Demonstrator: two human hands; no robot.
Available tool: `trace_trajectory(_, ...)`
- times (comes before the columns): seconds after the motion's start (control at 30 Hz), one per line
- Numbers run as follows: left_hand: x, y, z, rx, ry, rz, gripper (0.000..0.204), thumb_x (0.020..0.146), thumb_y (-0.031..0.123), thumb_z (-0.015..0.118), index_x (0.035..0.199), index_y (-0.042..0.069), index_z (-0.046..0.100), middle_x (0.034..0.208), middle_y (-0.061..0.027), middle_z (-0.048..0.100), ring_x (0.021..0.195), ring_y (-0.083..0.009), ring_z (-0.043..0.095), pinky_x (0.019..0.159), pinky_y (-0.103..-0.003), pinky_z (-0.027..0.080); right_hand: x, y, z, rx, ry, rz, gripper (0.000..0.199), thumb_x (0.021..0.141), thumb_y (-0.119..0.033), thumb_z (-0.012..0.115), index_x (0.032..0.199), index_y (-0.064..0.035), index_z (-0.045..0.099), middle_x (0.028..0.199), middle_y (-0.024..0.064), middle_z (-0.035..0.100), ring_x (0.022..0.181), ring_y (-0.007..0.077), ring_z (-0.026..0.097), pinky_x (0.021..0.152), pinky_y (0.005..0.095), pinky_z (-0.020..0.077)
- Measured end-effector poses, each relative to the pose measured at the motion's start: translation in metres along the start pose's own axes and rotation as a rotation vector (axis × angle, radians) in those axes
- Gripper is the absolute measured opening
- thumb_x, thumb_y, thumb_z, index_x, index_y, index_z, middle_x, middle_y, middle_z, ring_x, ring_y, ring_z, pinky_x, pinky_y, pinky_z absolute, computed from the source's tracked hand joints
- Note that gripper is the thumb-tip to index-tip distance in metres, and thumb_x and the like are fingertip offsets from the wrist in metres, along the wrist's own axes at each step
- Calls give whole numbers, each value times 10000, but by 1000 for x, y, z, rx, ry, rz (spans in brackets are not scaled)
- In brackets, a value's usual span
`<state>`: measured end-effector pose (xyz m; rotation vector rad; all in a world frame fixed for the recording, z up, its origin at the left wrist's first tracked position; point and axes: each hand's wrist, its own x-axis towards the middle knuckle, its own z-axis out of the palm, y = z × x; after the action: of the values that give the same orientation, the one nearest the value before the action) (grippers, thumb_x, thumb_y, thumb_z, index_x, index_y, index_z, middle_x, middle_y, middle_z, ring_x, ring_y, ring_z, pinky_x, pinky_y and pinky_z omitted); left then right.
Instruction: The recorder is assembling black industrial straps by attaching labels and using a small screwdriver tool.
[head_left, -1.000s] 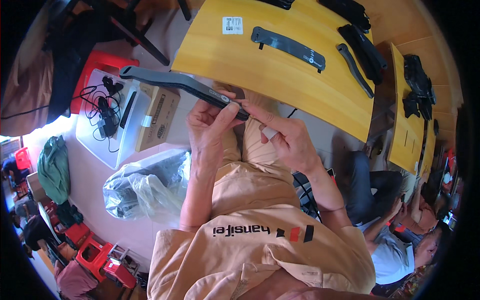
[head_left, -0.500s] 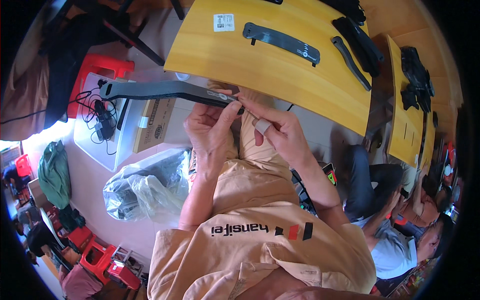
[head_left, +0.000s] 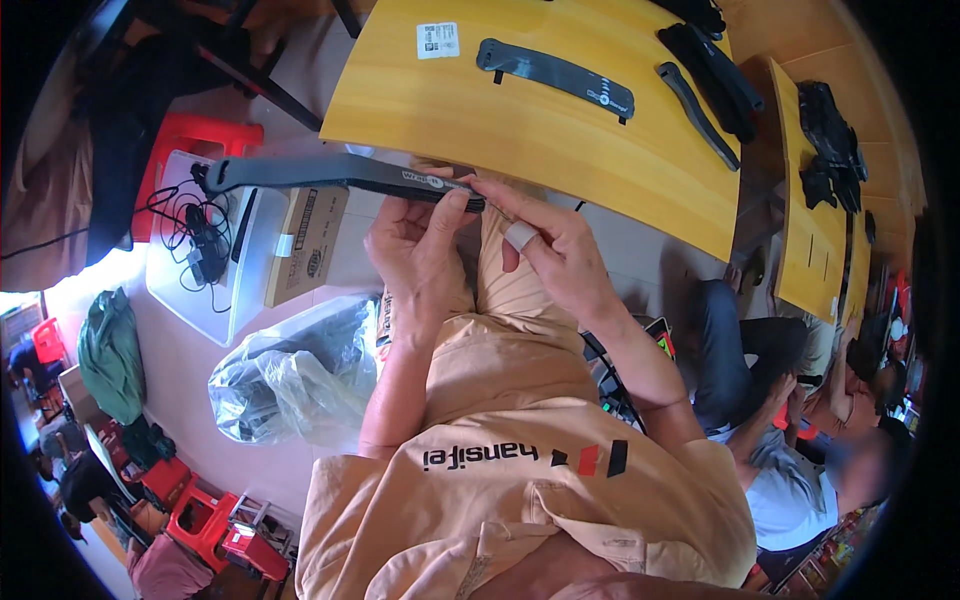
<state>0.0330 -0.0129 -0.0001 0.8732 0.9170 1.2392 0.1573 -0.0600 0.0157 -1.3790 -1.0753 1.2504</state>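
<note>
A stack of dark grey straps (head_left: 300, 172), each with a slotted, rounded tip at the far end, reaches out to the left above the floor. My left hand (head_left: 412, 255) is closed around its near end, thumb on top. My right hand (head_left: 555, 245) has its fingertips pinched at that same end, and a pale band wraps one of its fingers. What lies between those fingertips is partly hidden. On the yellow table (head_left: 420, 110) ahead lies a single similar strap (head_left: 560, 82) with short dark tabs at its edge.
A white label sheet (head_left: 437, 41) and more black straps (head_left: 705, 85) are on the table. To the left stand a clear bin (head_left: 190, 290) with cables, a cardboard box (head_left: 305, 245) and a plastic bag (head_left: 295, 375). A seated person (head_left: 780, 480) is at the right.
The strap stack has turned slightly, so its printed face shows more. My right fingers have shifted a little at its end. The view has moved slightly.
</note>
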Motion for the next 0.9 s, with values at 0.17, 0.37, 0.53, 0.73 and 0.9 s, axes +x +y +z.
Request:
trace_trajectory(0.17, 0, 1, 0, 6, -23, -18, 222, 795, 31, 613, 1002, -25, 554, 865, -79, 625, 770, -109, 596, 693, -236, 514, -1, 6, -9, -252, -66, -31, 550, 743, 150, 352, 1207, -98, 513, 941, 7, 612, 587, 61, 458, 554, 177, 413)
trace_trajectory(0.37, 2, 0, 6, 65, 5, -25, 192, 797, 38, 609, 972, -28, 567, 839, -70, 623, 723, -98, 589, 677, -216, 500, 3, 14, -4, -182, 17, -50, 516, 762, 65, 413, 1181, -210, 537, 590, 118, 507, 487, 152, 534, 515, 276, 444)
trace_trajectory(0.53, 1, -6, -4, 354, -114, -102, 122, 789, 73, 628, 843, -35, 608, 734, -50, 622, 658, -83, 572, 614, -198, 462, 1, 13, -2, -471, 141, -217, 492, 726, 55, 445, 1133, -190, 573, 675, 156, 569, 546, 282, 555, 527, 348, 445)
trace_trajectory(0.73, 1, 4, -7, 411, -134, -146, 183, 802, 128, 623, 754, -47, 603, 653, -65, 609, 608, -88, 562, 561, -208, 452, -1, 7, -3, -532, 108, -220, 506, 697, 59, 460, 1118, -193, 582, 709, 163, 576, 569, 322, 542, 536, 362, 443)
trace_trajectory(0.9, 0, 10, -11, 307, -253, -267, 214, 841, 154, 563, 758, -42, 588, 631, -57, 584, 568, -86, 545, 520, -204, 452, -5, 8, -9, -405, 15, -105, 558, 671, 119, 414, 1140, -141, 569, 775, 90, 597, 527, 156, 460, 490, 250, 381)
